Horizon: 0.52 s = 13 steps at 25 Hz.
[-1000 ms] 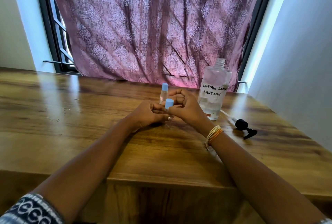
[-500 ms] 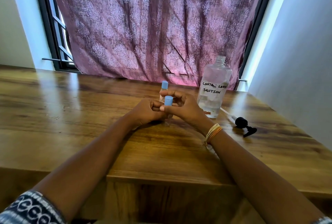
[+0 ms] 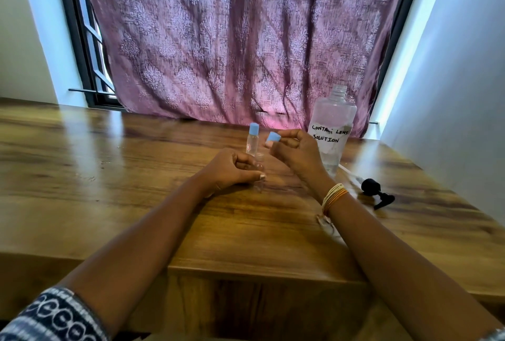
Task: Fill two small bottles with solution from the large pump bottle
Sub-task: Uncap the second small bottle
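Blue cap (image 3: 273,138) now off clear bottle (image 3: 259,167)

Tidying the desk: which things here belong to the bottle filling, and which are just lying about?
In use:
large bottle
open small bottle
its blue cap
capped small bottle
pump head

Lying about:
curtain

I am resting my left hand (image 3: 232,170) on its outer edge, fingers curling round a small clear bottle (image 3: 258,165). I am holding my right hand (image 3: 296,153) raised just beside it, thumb and fingertips pinching a blue cap (image 3: 273,138). Both forearms are reaching forward.
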Each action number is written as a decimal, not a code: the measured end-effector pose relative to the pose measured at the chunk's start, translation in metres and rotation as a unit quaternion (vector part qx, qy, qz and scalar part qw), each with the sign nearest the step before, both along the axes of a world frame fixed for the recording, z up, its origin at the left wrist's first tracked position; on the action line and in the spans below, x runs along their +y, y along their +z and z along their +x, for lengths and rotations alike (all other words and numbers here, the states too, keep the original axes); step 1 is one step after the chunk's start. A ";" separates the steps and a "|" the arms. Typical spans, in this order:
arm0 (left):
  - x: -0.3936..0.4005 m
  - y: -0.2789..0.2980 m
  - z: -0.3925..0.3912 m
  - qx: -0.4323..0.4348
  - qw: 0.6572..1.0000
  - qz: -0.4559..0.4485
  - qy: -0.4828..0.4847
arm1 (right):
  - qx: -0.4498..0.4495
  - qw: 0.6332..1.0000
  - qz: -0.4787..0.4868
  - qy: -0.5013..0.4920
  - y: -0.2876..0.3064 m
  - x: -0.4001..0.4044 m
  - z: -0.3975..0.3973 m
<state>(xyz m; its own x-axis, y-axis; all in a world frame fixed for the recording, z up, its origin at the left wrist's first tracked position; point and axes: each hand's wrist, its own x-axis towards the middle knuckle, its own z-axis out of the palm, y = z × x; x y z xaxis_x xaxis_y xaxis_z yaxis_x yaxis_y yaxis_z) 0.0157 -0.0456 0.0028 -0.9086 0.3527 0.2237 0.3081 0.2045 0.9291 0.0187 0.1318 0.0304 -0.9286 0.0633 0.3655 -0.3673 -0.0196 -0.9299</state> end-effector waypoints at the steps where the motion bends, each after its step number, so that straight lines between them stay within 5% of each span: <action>1: 0.000 0.000 0.001 0.000 1.000 -0.001 0.002 | 0.003 0.997 0.063 -0.043 -0.002 0.002 -0.005; 6: -0.001 -0.001 -0.002 0.004 1.000 -0.006 -0.003 | 0.040 0.886 0.453 -0.088 -0.003 -0.002 -0.027; 13: -0.002 -0.004 -0.005 0.004 1.000 -0.010 0.004 | -0.049 0.874 0.474 -0.094 -0.009 -0.007 -0.025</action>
